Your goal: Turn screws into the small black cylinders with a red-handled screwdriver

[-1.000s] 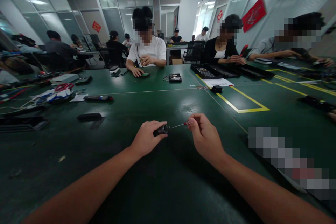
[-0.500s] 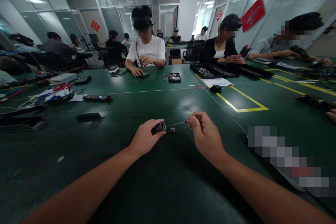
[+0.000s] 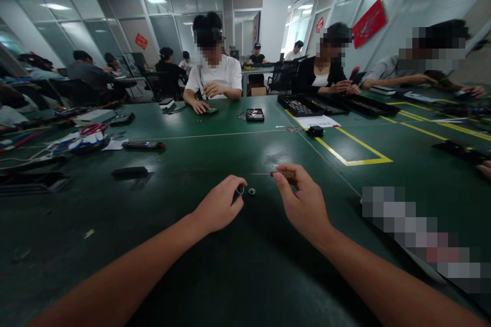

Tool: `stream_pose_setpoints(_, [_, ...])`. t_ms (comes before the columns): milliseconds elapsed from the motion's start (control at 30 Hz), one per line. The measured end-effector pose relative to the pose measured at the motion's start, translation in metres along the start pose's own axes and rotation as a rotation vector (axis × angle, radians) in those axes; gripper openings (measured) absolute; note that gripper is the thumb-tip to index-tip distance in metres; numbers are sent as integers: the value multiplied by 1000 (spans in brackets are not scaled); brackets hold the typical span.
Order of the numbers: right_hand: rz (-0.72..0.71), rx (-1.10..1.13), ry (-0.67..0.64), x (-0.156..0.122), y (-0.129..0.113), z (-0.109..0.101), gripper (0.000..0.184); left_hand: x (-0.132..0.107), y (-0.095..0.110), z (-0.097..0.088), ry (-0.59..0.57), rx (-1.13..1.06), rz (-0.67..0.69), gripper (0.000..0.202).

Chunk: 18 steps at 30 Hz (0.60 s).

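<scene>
My left hand (image 3: 220, 207) is closed around a small dark cylinder (image 3: 240, 190) whose ringed end just shows past my fingers; it rests low on the green table (image 3: 215, 265). A small round metal part (image 3: 252, 191) lies on the table just to the right of that end. My right hand (image 3: 303, 199) pinches a thin screwdriver (image 3: 268, 174) with a red collar, its shaft pointing left and held level above the round part.
A black bar (image 3: 129, 171) and a dark pen-like tool (image 3: 142, 145) lie at the left, with cables and red scissors (image 3: 92, 129) beyond. Black trays (image 3: 307, 106) and a yellow-taped rectangle (image 3: 356, 150) are at the right. Other people work across the table.
The screwdriver tip came out of the cylinder and a small round part dropped onto the table. My left hand lowered and turned the cylinder down; my right hand lifted the screwdriver slightly.
</scene>
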State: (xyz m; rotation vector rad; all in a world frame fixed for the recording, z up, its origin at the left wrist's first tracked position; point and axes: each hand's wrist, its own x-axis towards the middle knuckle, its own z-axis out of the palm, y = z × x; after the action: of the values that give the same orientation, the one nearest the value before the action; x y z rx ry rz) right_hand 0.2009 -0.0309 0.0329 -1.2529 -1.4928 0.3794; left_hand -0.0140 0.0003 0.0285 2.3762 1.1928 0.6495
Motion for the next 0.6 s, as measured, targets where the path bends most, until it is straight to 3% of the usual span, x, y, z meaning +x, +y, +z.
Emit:
stream_pose_setpoints(233, [-1,-28,-28,2,0,0,19,23,8,9,-193,292,-78,26])
stream_pose_setpoints(400, [3,-40,-30,3,0,0,19,39,5,17,-232,382,-63,35])
stream_pose_setpoints(600, [10,-44,-43,2,-3,-1,18,39,7,16,-199,363,-54,22])
